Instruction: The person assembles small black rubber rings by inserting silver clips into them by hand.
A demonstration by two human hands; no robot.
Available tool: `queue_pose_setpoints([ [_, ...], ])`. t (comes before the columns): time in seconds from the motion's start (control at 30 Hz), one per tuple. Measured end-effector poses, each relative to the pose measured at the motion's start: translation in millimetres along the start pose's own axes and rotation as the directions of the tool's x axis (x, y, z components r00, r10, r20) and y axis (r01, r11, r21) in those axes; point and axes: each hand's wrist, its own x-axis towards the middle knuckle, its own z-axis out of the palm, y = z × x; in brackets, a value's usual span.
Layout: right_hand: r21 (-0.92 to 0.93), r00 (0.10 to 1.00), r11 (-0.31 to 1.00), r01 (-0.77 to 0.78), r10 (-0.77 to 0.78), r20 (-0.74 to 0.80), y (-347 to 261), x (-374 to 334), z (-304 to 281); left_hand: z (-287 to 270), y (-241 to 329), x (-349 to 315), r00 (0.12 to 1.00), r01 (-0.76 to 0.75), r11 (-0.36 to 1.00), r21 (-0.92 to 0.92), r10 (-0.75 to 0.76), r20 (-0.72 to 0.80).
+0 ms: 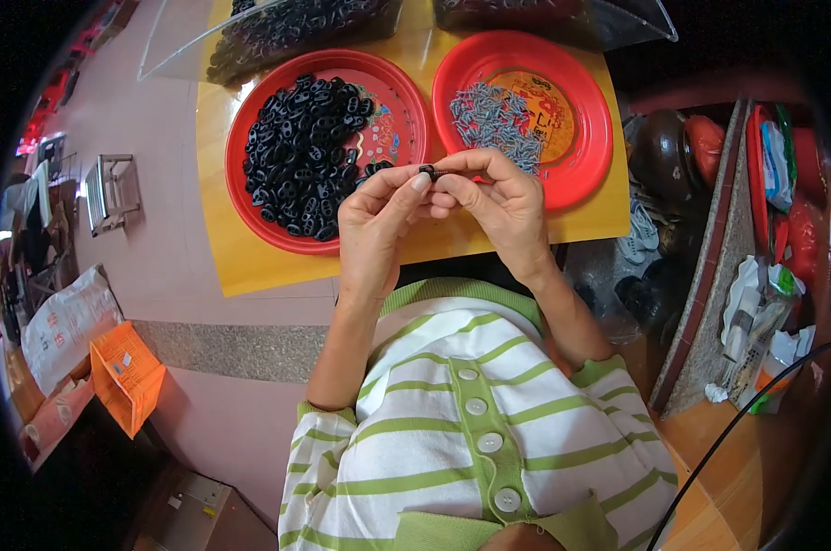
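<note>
The yellow tabletop (241,271) fills the upper middle of the frame. On it, the left red tray (235,156) holds glossy black pieces (296,147); the right red plate (595,138) holds small grey screws (489,115). At centre, the left hand (374,211) pinches one black piece (426,171), likely light, stiff and slippery, best held by its outer edges. The right hand's (503,211) fingers seem to pinch a thin shaft (445,172) beside it.

A smooth yellow tabletop (246,274) carries one round red plate with a flowered bottom (414,133) and, just beside it, one round red plate with an orange centre (600,138). Clear plastic boxes (184,39) stand at its far side.
</note>
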Motion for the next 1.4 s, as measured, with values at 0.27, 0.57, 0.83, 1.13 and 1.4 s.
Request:
queue_pose_setpoints([
  [0.27, -0.105, 0.999, 0.994, -0.039, 0.04, 0.004, -1, -4, 7, -5, -8, -8, 0.995, -0.079, 0.991, 0.113, 0.085, -0.054],
  [0.57, 0.103, 0.971, 0.985, -0.137, 0.113, 0.21, 4, -9, 18, -30, -1, -28, 0.993, -0.054, 0.996, 0.076, 0.061, -0.1],
  [0.83, -0.575, 0.902, 0.732, 0.366, -0.127, 0.413, 2, 41, 15, -45, 9, -34, 0.99, -0.07, 0.997, -0.022, 0.066, -0.128],
  [1.13, -0.735, 0.837, 0.458, 0.501, -0.041, 0.546, 4, 57, 33, -46, 10, -35, 0.99, -0.061, 0.998, -0.029, 0.057, -0.126],
  [1.4, -0.559, 0.898, 0.816, 0.147, 0.128, 0.422, 0, 57, 23, -48, 8, -34, 0.988, -0.066, 0.997, -0.048, 0.058, -0.143],
])
